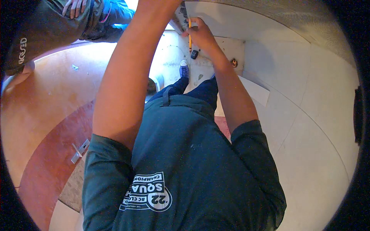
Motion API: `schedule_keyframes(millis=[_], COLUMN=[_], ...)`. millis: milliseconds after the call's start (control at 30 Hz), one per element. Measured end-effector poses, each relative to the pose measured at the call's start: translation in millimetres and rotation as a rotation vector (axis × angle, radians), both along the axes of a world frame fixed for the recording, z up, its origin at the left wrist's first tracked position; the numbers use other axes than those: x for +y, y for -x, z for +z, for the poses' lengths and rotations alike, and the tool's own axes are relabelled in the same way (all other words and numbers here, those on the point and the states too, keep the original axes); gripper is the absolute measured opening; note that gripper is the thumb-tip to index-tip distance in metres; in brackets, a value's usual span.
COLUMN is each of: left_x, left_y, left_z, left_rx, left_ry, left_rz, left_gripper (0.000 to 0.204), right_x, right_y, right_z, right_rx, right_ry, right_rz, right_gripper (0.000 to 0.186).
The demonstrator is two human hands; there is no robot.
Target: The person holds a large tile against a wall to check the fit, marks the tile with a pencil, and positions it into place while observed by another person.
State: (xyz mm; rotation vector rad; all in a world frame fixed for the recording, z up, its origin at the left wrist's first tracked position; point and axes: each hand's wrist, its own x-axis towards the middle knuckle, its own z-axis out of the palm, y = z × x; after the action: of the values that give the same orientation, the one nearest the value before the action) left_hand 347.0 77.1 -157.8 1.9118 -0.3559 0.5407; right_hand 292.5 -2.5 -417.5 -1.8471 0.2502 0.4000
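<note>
My right hand (202,37) is raised near the top middle, its fingers closed around a yellow pencil (190,44) held upright. Close beside those fingers runs a narrow strip smeared with dark grey (181,17), next to a pale wall surface (219,19). My left forearm (127,77) reaches up across the picture, and the hand at its end lies beyond the top edge. Below the pencil, a small black object (194,54) rests on the stained pale floor; its kind is unclear.
Another person in dark clothes (50,30) sits at the upper left, a hand (75,7) resting on the leg. A wooden door (58,104) with a metal lever handle (80,151) stands left. A round opening (234,62) and a pale panel (254,90) are at right.
</note>
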Motion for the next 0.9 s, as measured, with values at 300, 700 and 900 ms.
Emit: schedule_keyframes(millis=[300,700,900], left_x=[5.7,1.2,1.7], left_y=[2.1,-8.1,8.7], left_z=[8.7,11.0,11.8], left_rx=[0.092,0.188,0.199], left_ry=[0.033,0.184,0.174], left_rz=[0.078,0.062,0.042], left_gripper=[0.088,0.075,0.066], right_x=[-34.6,-202.6,-281.0], right_y=[74.5,143.1,125.4], right_z=[-41.0,-17.7,192.4], right_rx=[0.218,-0.254,-0.413], right_ry=[-0.106,0.087,0.08], right_rz=[-0.076,-0.466,-0.831], right_gripper=[0.043,0.031,0.027])
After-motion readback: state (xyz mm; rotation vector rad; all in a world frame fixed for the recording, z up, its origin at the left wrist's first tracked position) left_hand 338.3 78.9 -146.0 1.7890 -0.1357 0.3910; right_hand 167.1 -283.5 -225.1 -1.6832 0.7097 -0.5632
